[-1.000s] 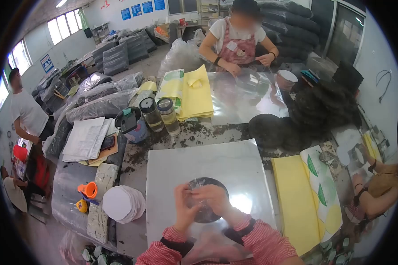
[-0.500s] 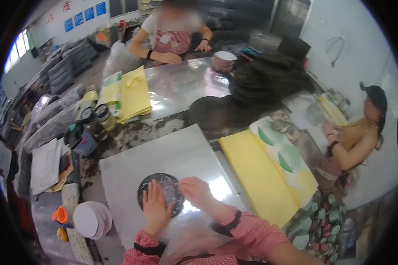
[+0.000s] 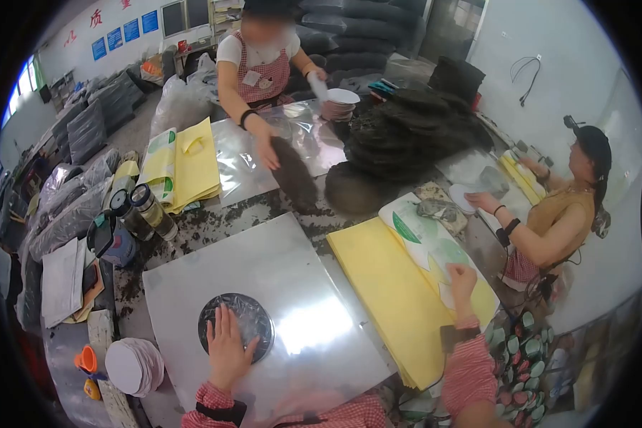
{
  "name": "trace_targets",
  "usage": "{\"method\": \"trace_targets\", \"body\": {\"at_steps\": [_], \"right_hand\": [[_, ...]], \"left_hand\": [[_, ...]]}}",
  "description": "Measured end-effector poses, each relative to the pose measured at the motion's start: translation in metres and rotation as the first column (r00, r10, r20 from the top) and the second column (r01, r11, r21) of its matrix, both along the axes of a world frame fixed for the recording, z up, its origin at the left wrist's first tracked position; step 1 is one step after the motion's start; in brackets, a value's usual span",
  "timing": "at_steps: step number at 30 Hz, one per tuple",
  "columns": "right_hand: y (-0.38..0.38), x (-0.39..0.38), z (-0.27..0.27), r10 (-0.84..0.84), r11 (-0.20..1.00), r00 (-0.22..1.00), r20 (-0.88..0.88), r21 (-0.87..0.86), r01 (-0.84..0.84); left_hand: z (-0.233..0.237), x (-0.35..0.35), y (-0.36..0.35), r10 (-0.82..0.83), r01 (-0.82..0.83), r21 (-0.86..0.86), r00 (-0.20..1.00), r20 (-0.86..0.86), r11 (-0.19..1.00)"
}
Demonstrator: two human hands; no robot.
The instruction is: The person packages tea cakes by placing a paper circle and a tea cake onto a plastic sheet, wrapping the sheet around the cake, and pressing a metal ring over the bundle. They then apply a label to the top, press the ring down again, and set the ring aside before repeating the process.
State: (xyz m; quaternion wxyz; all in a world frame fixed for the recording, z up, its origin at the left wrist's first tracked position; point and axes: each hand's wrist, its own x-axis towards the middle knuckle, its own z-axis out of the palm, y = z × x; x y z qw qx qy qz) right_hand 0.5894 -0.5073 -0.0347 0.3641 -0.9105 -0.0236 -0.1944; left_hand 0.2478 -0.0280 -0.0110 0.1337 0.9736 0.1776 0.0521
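Two hands, well apart.
Left hand [image 3: 228,349] lies flat, fingers spread, gripping nothing, pressing the dark wrapped disc [image 3: 241,319] on the clear sheet [image 3: 292,271]; right hand [image 3: 462,282] rests on the printed wrapper [image 3: 422,241] atop the yellow stack [image 3: 378,289], pinch cannot be told.

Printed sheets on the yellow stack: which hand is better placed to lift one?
Right, probably. The right hand touches the printed sheets, while the left hand lies flat on the dark disc, well away from them.
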Motion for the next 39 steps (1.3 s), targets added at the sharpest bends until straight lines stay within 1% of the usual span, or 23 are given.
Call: {"method": "trace_targets", "body": {"at_steps": [2,4,5,7,8,9,11,13,14,16,17,18,19,21,23,25,27,29,31,32,33,35,39], "right_hand": [[-0.045,0.030,-0.020,-0.183,0.943,0.983,-0.034,0.275,0.185],[-0.121,0.053,-0.065,-0.405,0.811,0.911,0.082,0.492,0.316],[-0.155,0.060,-0.089,-0.630,0.665,0.762,0.148,0.609,0.432],[-0.285,0.081,-0.171,-0.788,0.603,0.522,0.327,0.585,0.543],[-0.231,0.053,-0.115,-0.768,0.555,0.607,0.203,0.682,0.475],[-0.144,0.011,-0.026,-0.731,0.475,0.678,0.075,0.769,0.427],[-0.062,0.008,-0.063,-0.504,0.669,0.852,0.142,0.688,0.281],[0.053,-0.049,-0.077,-0.012,0.906,0.990,0.142,0.421,-0.050],[0.134,-0.097,-0.063,0.298,0.935,0.952,0.069,0.179,-0.306],[0.244,-0.176,-0.025,0.781,0.590,0.615,-0.106,-0.194,-0.784],[0.276,-0.199,-0.013,0.884,0.465,0.461,0.074,-0.059,-0.883],[0.300,-0.209,0.004,0.946,0.314,0.302,0.117,-0.109,-0.943],[0.317,-0.214,0.017,0.980,0.160,0.136,0.147,-0.164,-0.973],[0.330,-0.221,0.021,0.989,0.138,0.125,0.077,-0.196,-0.971],[0.335,-0.223,0.030,0.994,0.110,0.113,0.000,-0.239,-0.965],[0.337,-0.215,0.046,0.973,0.134,0.151,-0.173,-0.106,-0.985],[0.365,-0.214,0.028,0.984,0.170,0.169,-0.062,0.000,-0.985],[0.400,-0.216,0.014,0.967,0.253,0.198,-0.158,0.578,-0.776],[0.409,-0.222,0.018,0.976,0.202,0.140,-0.165,0.468,-0.860],[0.408,-0.228,0.019,0.977,0.154,0.143,-0.157,0.061,-0.986],[0.406,-0.236,0.020,0.977,0.093,0.153,-0.151,-0.348,-0.933],[0.411,-0.242,0.014,0.972,0.038,0.113,-0.207,-0.333,-0.942],[0.414,-0.248,0.003,0.945,0.027,0.155,-0.288,-0.406,-0.914]], "left_hand": [[0.001,-0.003,0.001,0.001,0.000,-0.029,1.000,0.027,1.000],[0.002,-0.005,0.002,0.000,0.000,-0.024,1.000,0.026,1.000],[0.002,-0.004,0.000,0.004,-0.003,-0.028,1.000,0.030,1.000],[0.008,-0.006,-0.003,0.059,-0.058,-0.033,0.998,0.029,0.998],[0.011,-0.007,-0.005,0.046,-0.049,0.036,0.996,0.073,0.998],[0.013,-0.007,-0.006,0.031,-0.043,0.109,0.994,0.109,0.993],[0.012,-0.006,-0.007,0.019,-0.032,0.119,0.994,0.112,0.992],[-0.001,-0.005,0.000,-0.008,0.007,0.024,0.998,0.060,1.000],[-0.006,-0.005,0.001,0.000,-0.001,0.028,0.999,0.040,1.000],[-0.008,-0.004,0.000,0.016,-0.017,0.040,1.000,0.027,0.999],[-0.007,-0.005,-0.001,-0.004,0.003,0.070,1.000,0.004,0.998],[-0.007,-0.006,0.001,-0.022,0.024,0.101,1.000,-0.020,0.995],[-0.015,-0.009,0.007,-0.089,0.120,-0.165,0.978,0.187,0.979],[-0.026,-0.012,0.011,-0.068,0.170,-0.313,0.948,0.311,0.934],[-0.030,-0.016,0.006,-0.022,0.174,-0.356,0.919,0.393,0.918],[-0.024,-0.009,0.007,0.047,0.172,-0.397,0.873,0.485,0.901],[-0.019,-0.014,0.005,0.093,0.154,-0.502,0.897,0.432,0.851],[-0.016,-0.017,0.007,0.117,0.154,-0.593,0.912,0.393,0.790],[-0.018,-0.018,0.019,0.512,-0.034,-0.843,0.808,0.293,0.536],[-0.025,-0.032,0.025,0.640,0.164,-0.842,0.581,0.504,0.514],[-0.022,-0.045,0.034,0.638,0.156,-0.845,0.589,0.496,0.512],[-0.016,-0.071,0.038,0.666,-0.401,-0.663,0.719,0.201,0.632],[-0.006,-0.064,0.028,0.502,-0.425,-0.566,0.865,-0.024,0.706]]}}
